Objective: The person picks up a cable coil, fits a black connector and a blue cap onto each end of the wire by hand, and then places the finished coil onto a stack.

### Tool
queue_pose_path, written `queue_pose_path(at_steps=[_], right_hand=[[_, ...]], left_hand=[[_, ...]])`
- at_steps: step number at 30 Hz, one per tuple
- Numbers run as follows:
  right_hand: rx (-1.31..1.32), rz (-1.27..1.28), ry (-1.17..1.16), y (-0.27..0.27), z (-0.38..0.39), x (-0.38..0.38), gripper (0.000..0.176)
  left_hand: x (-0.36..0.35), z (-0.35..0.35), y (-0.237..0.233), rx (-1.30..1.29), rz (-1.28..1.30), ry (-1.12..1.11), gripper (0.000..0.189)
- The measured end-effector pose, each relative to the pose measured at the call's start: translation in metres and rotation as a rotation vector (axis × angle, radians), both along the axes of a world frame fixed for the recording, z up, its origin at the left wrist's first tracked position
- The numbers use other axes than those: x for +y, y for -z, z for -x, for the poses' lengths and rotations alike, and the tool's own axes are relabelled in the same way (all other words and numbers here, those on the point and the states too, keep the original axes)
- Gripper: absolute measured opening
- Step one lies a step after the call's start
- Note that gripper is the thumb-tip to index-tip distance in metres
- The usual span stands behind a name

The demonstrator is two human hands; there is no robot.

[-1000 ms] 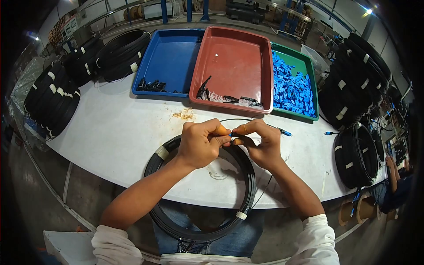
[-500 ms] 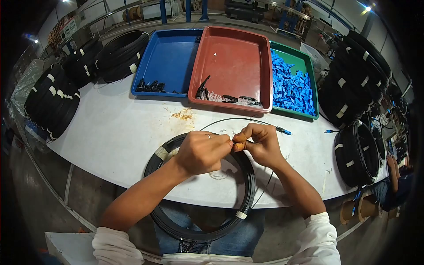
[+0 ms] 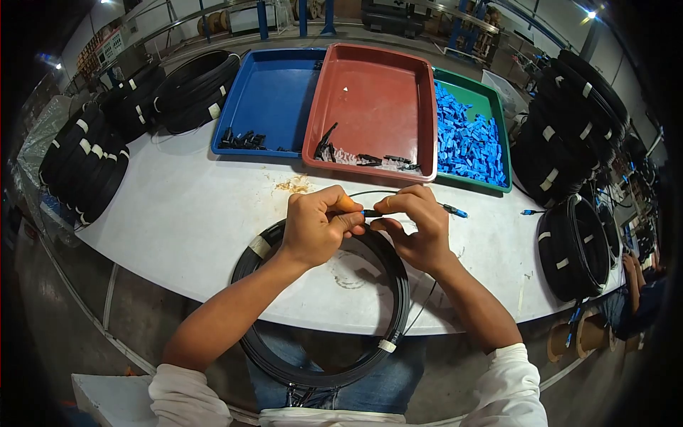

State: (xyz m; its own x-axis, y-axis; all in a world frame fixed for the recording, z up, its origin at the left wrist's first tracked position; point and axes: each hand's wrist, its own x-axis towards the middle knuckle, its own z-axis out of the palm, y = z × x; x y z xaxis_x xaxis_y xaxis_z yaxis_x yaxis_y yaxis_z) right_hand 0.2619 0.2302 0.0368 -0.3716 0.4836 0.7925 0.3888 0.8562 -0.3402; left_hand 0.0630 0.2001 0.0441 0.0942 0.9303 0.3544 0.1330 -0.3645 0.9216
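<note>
A small black-and-blue fiber-optic connector (image 3: pixel 369 213) is pinched between my two hands. My left hand (image 3: pixel 313 226) is closed around its blue end, and much of that end is hidden by the fingers. My right hand (image 3: pixel 421 229) grips the black end between thumb and forefinger. Below them, a coil of black cable (image 3: pixel 402 292) tied with white tape overhangs the table's front edge and my lap. Just beyond my right hand lies another blue-tipped connector (image 3: pixel 455 211) on a thin black cable.
A blue tray (image 3: pixel 267 92) with black parts, a red tray (image 3: pixel 373 99) with clear and black pieces, and a green tray (image 3: pixel 506 160) of blue connector parts line the back of the white table (image 3: pixel 178 206). Cable coils (image 3: pixel 89 164) stand left; more coils (image 3: pixel 573 249) stand right.
Both hands have shifted slightly up and turned. The left fingers have rolled upward, and the blue and black connector now shows between the fingertips.
</note>
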Motion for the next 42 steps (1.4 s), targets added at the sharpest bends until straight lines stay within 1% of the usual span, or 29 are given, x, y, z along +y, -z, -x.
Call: queue_pose_path(at_steps=[1,2,4,8,9,10,11,12,13,14,15,16,18,19,20,21,22,23,24,25,26,28,29,31,32,34,35,40,42], right_hand=[[-0.037,-0.071,-0.010,0.000,0.000,0.001,0.028],[-0.036,-0.069,-0.009,0.001,-0.001,0.001,0.028],[-0.077,-0.030,-0.052,0.002,-0.003,0.002,0.025],[-0.012,0.066,-0.032,0.006,0.001,-0.004,0.024],[0.024,0.146,-0.059,0.009,0.000,-0.004,0.022],[0.059,0.226,-0.086,0.011,0.000,-0.005,0.021],[0.058,0.226,-0.088,0.014,0.000,-0.006,0.021],[0.203,0.443,-0.162,0.017,0.001,-0.007,0.019],[0.347,0.659,-0.237,0.018,0.001,-0.007,0.018],[0.345,0.660,-0.240,0.017,0.001,-0.006,0.018],[0.329,0.736,-0.283,0.015,-0.002,-0.005,0.016],[0.312,0.812,-0.325,0.013,-0.004,-0.004,0.015],[0.292,0.791,-0.354,0.016,-0.004,0.000,0.014],[0.250,0.722,-0.297,0.016,-0.002,0.001,0.014],[0.208,0.651,-0.240,0.016,-0.001,0.002,0.014],[0.205,0.650,-0.242,0.013,0.001,0.001,0.014],[0.160,0.547,-0.190,0.008,0.002,-0.001,0.015],[0.116,0.442,-0.135,0.006,0.002,-0.002,0.016],[0.114,0.441,-0.131,0.005,0.001,-0.003,0.016],[0.102,0.413,-0.111,0.006,0.000,-0.003,0.017],[0.090,0.387,-0.094,0.006,0.000,-0.003,0.018],[0.105,0.367,-0.103,0.011,-0.001,0.000,0.021],[0.095,0.337,-0.092,0.010,-0.001,0.000,0.021],[0.084,0.307,-0.077,0.008,-0.002,0.000,0.021],[0.084,0.278,-0.066,0.008,-0.001,-0.001,0.021],[0.085,0.249,-0.052,0.007,0.000,-0.002,0.021],[0.082,0.235,-0.050,0.007,0.000,-0.002,0.022],[0.112,0.256,-0.038,0.009,0.000,0.000,0.025],[0.081,0.219,-0.037,0.010,-0.001,0.001,0.026]], left_hand=[[0.000,0.000,0.000,-0.030,0.075,0.025,0.005],[0.001,0.001,0.001,-0.029,0.077,0.027,0.005],[0.002,0.001,0.003,-0.044,0.178,0.074,0.005],[0.000,-0.002,0.006,0.036,0.089,0.021,0.005],[0.000,0.000,0.008,0.213,-0.191,-0.006,0.006],[0.001,0.001,0.011,0.389,-0.471,-0.034,0.011],[0.003,0.001,0.016,0.395,-0.578,-0.063,0.016],[0.002,0.002,0.013,0.395,-0.575,-0.066,0.016],[0.001,0.005,0.009,0.504,-0.728,-0.047,0.015],[0.001,0.007,0.006,0.613,-0.881,-0.026,0.014],[0.003,0.006,0.008,0.595,-0.941,-0.023,0.012],[0.003,0.007,0.007,0.593,-0.940,-0.024,0.012],[0.002,0.010,0.004,0.747,-0.939,0.022,0.014],[0.003,0.011,0.006,0.750,-0.938,0.017,0.014],[0.005,0.009,0.011,0.626,-0.805,-0.021,0.013],[0.006,0.007,0.011,0.500,-0.673,-0.055,0.012],[0.005,0.006,0.009,0.497,-0.675,-0.055,0.012],[0.002,0.004,0.005,0.481,-0.585,-0.057,0.015],[0.000,0.002,0.002,0.466,-0.496,-0.058,0.017],[-0.002,0.000,0.002,0.456,-0.429,-0.071,0.024],[-0.002,-0.003,0.002,0.455,-0.428,-0.070,0.024],[-0.003,-0.006,0.004,0.362,-0.359,-0.097,0.030],[-0.002,-0.006,0.005,0.364,-0.358,-0.097,0.030],[0.002,-0.005,0.005,0.259,-0.389,-0.104,0.025],[0.002,-0.003,0.005,0.258,-0.389,-0.100,0.025],[0.003,0.002,0.004,0.308,-0.345,-0.049,0.019],[0.003,0.000,0.003,0.284,-0.332,-0.053,0.014],[0.001,-0.002,0.001,0.269,-0.315,-0.044,0.015],[0.001,-0.003,0.002,0.270,-0.316,-0.047,0.015]])
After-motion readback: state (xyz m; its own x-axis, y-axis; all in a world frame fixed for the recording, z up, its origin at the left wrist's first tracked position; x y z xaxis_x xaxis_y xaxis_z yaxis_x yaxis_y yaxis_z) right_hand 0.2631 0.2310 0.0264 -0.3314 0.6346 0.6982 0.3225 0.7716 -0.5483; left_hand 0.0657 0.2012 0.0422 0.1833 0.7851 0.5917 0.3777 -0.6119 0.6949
